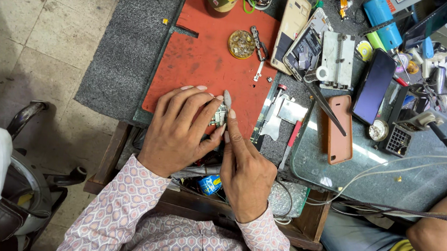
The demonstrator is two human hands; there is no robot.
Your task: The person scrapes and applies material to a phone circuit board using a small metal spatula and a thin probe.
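Note:
My left hand (179,129) lies on the red work mat (202,58), fingers pressing down a small metallic circuit part (218,115). My right hand (244,168) is beside it, thumb and forefinger pinched around a thin pointed tool (228,100) whose tip reaches the same part. Most of the part is hidden under my fingers.
A round dish of small screws (241,44) and tweezers (260,43) sit farther up the mat. To the right lie an opened phone (308,43), a dark phone (373,86), an orange phone case (339,128) and cluttered tools. Another person's arm (442,234) is at lower right.

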